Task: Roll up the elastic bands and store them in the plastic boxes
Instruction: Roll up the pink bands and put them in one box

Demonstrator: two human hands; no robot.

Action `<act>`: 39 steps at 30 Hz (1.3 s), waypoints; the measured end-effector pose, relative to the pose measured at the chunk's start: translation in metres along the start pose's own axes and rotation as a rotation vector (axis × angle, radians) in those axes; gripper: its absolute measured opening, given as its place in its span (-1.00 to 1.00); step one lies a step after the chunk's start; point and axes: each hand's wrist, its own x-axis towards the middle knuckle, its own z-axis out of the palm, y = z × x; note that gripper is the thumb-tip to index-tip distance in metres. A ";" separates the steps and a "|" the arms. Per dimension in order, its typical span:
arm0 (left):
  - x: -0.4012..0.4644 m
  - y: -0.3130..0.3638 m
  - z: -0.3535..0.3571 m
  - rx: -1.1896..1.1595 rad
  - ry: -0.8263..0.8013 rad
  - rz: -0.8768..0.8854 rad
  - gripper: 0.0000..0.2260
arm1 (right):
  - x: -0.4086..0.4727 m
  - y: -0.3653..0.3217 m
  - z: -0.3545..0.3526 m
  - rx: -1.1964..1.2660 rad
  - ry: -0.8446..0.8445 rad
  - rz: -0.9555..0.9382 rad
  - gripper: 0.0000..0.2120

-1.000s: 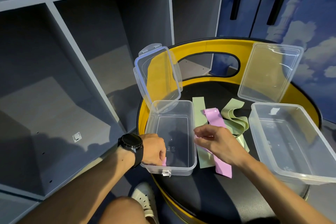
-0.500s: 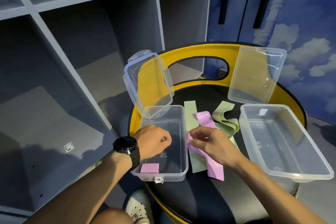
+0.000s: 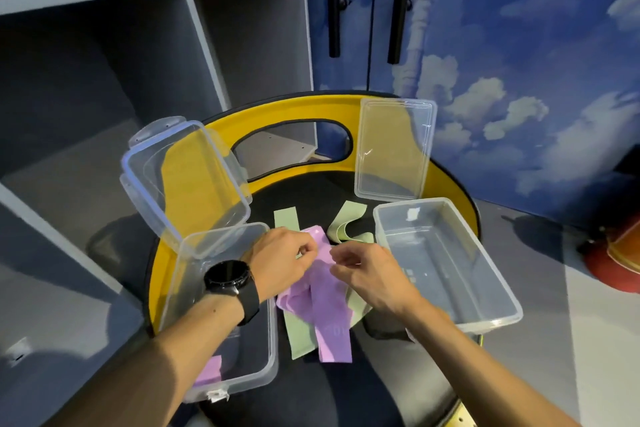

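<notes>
A pink elastic band lies crumpled between two clear plastic boxes on a black seat. My left hand pinches its upper end, and my right hand pinches the same band just to the right. Green bands lie under and behind it; one curls at the back. The left box holds a rolled pink band at its near end. The right box looks empty.
The left box's hinged lid stands open; the right box's loose lid leans against the yellow chair back. Grey shelving is at the left. A red object sits on the floor at the right.
My left hand left the rolled pink band in the left box and moved right to the loose pink band. Both hands now hold that band, which has bunched up.
</notes>
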 end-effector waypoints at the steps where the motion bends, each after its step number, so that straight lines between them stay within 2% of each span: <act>1: 0.002 0.001 0.003 0.000 -0.005 0.001 -0.87 | 0.001 0.001 -0.002 -0.002 0.005 0.007 -0.80; 5: 0.012 0.002 0.011 0.029 -0.052 -0.037 -0.80 | 0.002 0.002 -0.003 0.010 0.010 0.024 -0.81; 8: 0.029 0.001 0.016 0.183 -0.235 -0.099 -0.61 | 0.001 0.001 0.000 -0.017 0.012 0.026 -0.79; 12: 0.055 0.000 0.024 0.270 -0.367 -0.125 -0.68 | 0.004 0.005 0.005 -0.037 -0.017 0.054 -0.82; 18: 0.078 -0.012 0.038 0.278 -0.416 -0.250 -0.73 | 0.010 0.009 0.011 -0.057 -0.043 0.083 -0.76; 21: 0.083 -0.018 0.044 0.291 -0.398 -0.260 -0.74 | 0.016 0.013 0.013 -0.040 -0.052 0.096 -0.73; 29: 0.086 -0.021 0.048 0.248 -0.298 -0.224 -0.76 | 0.024 0.016 0.016 -0.017 -0.041 0.101 -0.82; 31: 0.085 -0.021 0.045 0.178 -0.276 -0.223 -0.79 | 0.025 0.015 0.015 -0.013 -0.028 0.096 -0.82; 34: 0.079 -0.017 0.033 0.039 -0.221 -0.222 -0.95 | 0.027 0.011 0.006 0.003 0.017 0.086 -0.78; 37: 0.064 -0.007 0.019 -0.049 -0.154 -0.161 -0.89 | 0.027 0.005 0.000 0.042 0.090 0.054 -0.76; 39: 0.051 0.004 0.009 -0.107 -0.123 -0.109 -0.89 | 0.023 0.000 0.000 0.058 0.118 0.035 -0.68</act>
